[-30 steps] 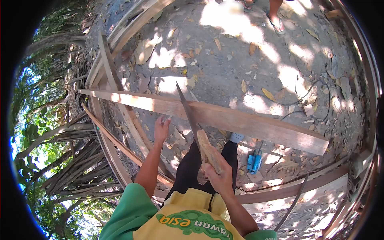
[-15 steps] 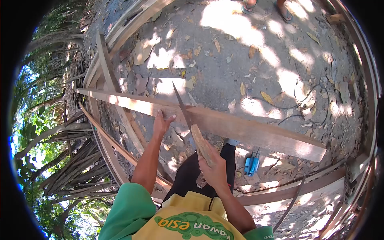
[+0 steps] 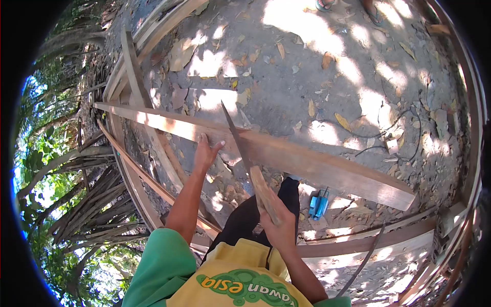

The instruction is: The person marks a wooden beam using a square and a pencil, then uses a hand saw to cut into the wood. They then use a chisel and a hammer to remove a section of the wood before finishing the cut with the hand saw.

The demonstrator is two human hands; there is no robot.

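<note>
A long wooden plank [image 3: 317, 166] runs across the view from upper left to lower right, raised above the ground. My left hand [image 3: 206, 152] rests flat against its near edge, fingers spread on the wood. My right hand [image 3: 279, 221] grips the wooden handle of a hand saw [image 3: 236, 137]. The saw's thin dark blade crosses the plank just right of my left hand, its tip pointing away from me past the plank's far edge.
Bare ground with dry leaves and wood chips lies beyond the plank. A blue tool [image 3: 318, 203] sits on the ground by my leg. Timber frame pieces [image 3: 134, 82] stand to the left, another beam [image 3: 388, 238] below right. Someone's sandalled feet [image 3: 327, 5] show at the top.
My left hand moved up from below the plank and settled onto its edge. The saw blade slid back and forth slightly across the plank while my right hand kept its grip.
</note>
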